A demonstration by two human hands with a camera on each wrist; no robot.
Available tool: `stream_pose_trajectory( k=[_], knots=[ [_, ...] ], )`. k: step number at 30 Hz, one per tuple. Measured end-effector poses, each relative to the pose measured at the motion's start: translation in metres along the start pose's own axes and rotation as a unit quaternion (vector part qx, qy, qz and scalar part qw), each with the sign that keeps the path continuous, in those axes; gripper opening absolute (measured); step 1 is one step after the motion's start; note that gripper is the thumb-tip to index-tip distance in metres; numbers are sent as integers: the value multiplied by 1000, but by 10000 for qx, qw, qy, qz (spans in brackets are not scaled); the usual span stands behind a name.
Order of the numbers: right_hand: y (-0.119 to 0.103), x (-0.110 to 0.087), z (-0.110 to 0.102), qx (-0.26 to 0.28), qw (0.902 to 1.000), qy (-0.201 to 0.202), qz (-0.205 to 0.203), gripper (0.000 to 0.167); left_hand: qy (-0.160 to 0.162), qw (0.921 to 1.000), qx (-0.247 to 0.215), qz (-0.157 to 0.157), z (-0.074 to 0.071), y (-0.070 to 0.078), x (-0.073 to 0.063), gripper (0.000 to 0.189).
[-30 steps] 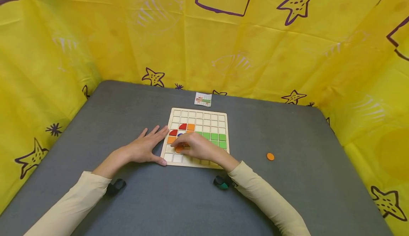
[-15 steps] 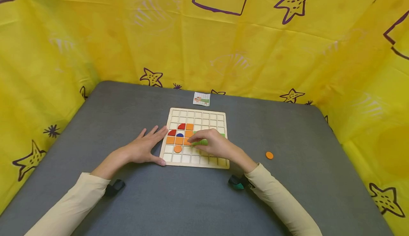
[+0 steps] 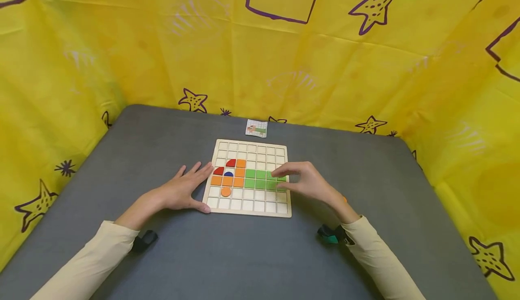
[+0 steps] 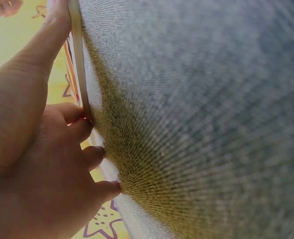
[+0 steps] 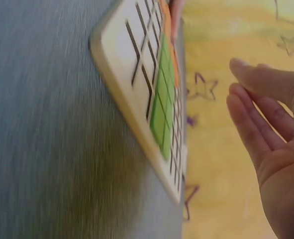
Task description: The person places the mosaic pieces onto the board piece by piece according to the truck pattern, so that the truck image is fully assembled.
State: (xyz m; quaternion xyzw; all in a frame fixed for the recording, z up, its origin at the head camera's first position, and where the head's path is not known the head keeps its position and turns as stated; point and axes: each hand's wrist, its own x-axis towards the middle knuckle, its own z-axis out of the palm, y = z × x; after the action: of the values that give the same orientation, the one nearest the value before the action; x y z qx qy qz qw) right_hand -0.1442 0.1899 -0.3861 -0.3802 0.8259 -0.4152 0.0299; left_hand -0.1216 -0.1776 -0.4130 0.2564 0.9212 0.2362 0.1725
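Observation:
A wooden grid board (image 3: 248, 206) lies on the table. My left hand (image 3: 181, 188) is spread flat at its left edge, fingertips and thumb touching the frame. Over the board's right edge is my right hand (image 3: 306, 181), fingers loosely bent and nothing between them; the right wrist view shows the bare palm. Green square tiles (image 3: 255, 179) fill two rows on the right, partly behind my right fingers. Orange squares (image 3: 239, 176), red quarter-circles (image 3: 231, 163) and a blue half-circle (image 3: 229, 174) sit at the left. An orange disc (image 3: 225, 192) lies in a cell below them.
Another orange disc (image 3: 345, 199) is on the table to the right, mostly hidden by my right forearm. A small pattern card (image 3: 256, 128) lies behind the board. Yellow cloth (image 3: 260, 65) with sea-animal prints walls off the grey table (image 3: 227, 255) at the back and sides.
My right hand has moved right, from the orange disc on the board to the board's right edge, uncovering the coloured tiles. My left hand has stayed in place.

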Motion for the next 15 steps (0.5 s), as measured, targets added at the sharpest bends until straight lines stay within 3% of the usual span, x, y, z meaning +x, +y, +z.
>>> stream_pose_trajectory(
  k=[5,15],
  knots=[
    [10,-20,-20,409,9977,192,504,35,15,10000,25,-12,0,0,0,119],
    [33,-64,-51,375,9935,260,1046,40,-96,9999,67,-95,0,2,2,120]
  ],
)
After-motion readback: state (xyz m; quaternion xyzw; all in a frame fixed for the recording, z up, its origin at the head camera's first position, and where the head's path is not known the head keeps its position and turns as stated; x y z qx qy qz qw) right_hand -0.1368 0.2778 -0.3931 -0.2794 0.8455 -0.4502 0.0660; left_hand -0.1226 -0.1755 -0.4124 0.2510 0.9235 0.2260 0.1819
